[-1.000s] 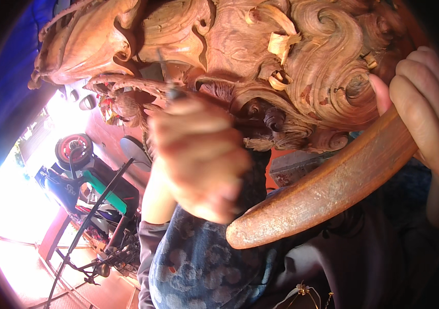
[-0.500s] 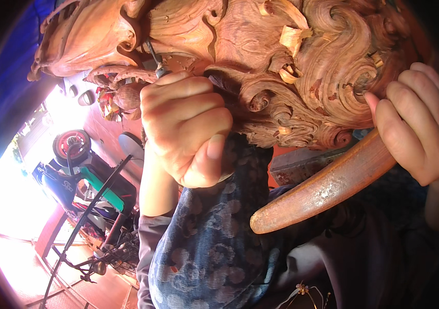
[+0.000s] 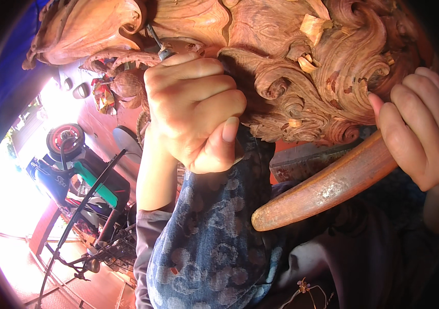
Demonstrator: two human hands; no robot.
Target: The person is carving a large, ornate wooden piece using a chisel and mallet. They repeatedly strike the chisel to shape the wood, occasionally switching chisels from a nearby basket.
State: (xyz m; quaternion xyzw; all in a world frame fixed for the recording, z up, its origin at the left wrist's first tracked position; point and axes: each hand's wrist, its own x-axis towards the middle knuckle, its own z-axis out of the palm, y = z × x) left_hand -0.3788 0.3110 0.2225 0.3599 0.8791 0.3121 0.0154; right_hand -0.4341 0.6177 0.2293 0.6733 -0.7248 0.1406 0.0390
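My left hand (image 3: 196, 108) is a closed fist around the handle of a chisel (image 3: 153, 37). The chisel's thin metal shank rises past the knuckles and meets a hollow in a large reddish-brown wood carving (image 3: 276, 23); its cutting edge is hard to make out. Off to the right, my right hand (image 3: 417, 129) is wrapped round a curved, worn wooden mallet (image 3: 322, 183). The mallet's rounded end points down and left, apart from the chisel. Pale wood shavings (image 3: 313, 28) lie on the carving's scrolls.
My knee in patterned blue cloth (image 3: 209, 247) rises under my left hand. A grey-brown block (image 3: 302, 165) sits below the carving. At left stand a motor scooter (image 3: 83, 177) on the tiled floor and a dark bent metal bar (image 3: 75, 226). Blue sheeting (image 3: 8, 82) hangs at far left.
The carving's right part has shifted right and up in the picture, as has my left fist with the chisel. My right hand and the mallet have hardly moved.
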